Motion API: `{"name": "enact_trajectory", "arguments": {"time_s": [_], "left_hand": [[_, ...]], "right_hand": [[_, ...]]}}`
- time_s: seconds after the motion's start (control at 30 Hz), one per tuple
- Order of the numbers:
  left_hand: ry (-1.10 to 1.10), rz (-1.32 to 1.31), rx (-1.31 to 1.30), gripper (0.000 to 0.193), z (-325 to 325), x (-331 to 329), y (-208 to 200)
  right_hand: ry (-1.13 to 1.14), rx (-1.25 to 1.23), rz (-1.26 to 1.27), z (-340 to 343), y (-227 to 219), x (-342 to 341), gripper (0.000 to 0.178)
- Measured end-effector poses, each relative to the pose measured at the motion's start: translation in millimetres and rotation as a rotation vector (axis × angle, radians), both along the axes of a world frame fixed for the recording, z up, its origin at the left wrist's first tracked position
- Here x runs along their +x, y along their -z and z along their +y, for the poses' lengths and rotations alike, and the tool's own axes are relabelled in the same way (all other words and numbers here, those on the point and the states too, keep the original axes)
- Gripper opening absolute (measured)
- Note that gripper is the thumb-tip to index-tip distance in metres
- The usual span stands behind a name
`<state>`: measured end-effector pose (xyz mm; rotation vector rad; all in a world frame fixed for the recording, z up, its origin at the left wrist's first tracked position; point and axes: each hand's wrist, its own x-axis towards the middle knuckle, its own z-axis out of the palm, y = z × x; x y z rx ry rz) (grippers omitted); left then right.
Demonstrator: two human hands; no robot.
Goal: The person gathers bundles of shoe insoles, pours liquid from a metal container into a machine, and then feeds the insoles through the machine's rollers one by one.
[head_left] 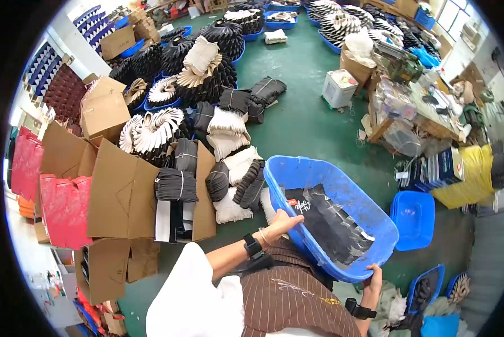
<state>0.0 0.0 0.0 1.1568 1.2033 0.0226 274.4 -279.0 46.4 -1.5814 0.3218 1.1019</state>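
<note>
A large blue plastic basin (350, 194) is tilted in front of my body, held by its near rim. My left hand (282, 223) is closed on the rim at the near left, thumb along the edge and the other fingers partly hidden. At the near right corner my right hand (372, 279) grips the rim, its fingers curled against the outside. Flat in the basin lies a worn black sheet (332, 227) with torn, pale edges and a small red patch. Nothing else shows inside.
Left of the basin, bundles of black (176, 184) and white pieces (226, 205) crowd the floor beside open cardboard boxes (120, 196). Stacked blue basins (415, 219) stand at right, below a cluttered workbench (418, 109). A white square can (339, 88) sits on the green floor (305, 112).
</note>
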Motion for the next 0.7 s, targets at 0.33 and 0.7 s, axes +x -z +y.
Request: {"name": "enact_trajectory", "arguments": {"time_s": [0.33, 0.7], "left_hand": [[-0.663, -0.016, 0.119, 0.027, 154.3, 199.1, -17.0], [-0.816, 0.288, 0.440, 0.056, 361.5, 237.4, -54.7]], "right_hand": [[-0.227, -0.109, 0.078, 245.0, 19.7, 265.3, 0.025], [-0.398, -0.096, 0.533, 541.4, 100.2, 303.7, 0.042]]}}
